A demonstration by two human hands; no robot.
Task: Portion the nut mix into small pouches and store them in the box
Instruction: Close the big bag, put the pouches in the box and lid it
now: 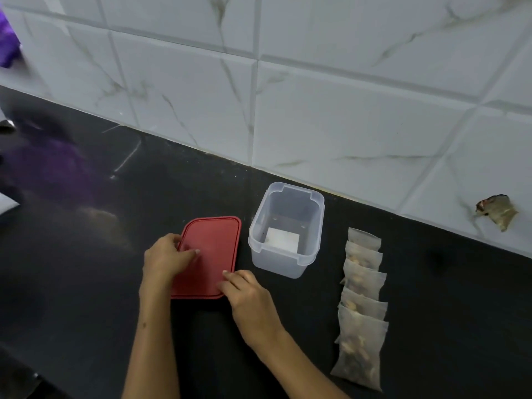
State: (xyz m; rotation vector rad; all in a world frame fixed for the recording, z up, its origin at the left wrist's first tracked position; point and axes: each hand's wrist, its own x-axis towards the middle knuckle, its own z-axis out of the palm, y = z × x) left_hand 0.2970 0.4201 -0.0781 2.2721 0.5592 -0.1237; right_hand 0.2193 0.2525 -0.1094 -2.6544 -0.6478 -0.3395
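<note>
A red lid [214, 249] lies flat on the black counter [86, 283]. My left hand [167, 259] rests on its left edge, fingers curled over the rim. My right hand [247, 298] touches its lower right corner with the fingertips. Right of the lid stands a clear plastic box [285, 228], open, with a white patch showing at its bottom and no pouch inside. Further right, several filled translucent pouches [362, 300] of nut mix lie in an overlapping row running toward me.
A white marble-tile wall [316, 96] backs the counter. A crumpled wrapper [496, 211] lies against the wall at the right. Something purple [8, 44] shows at the upper left edge, with a purple reflection on the counter below it.
</note>
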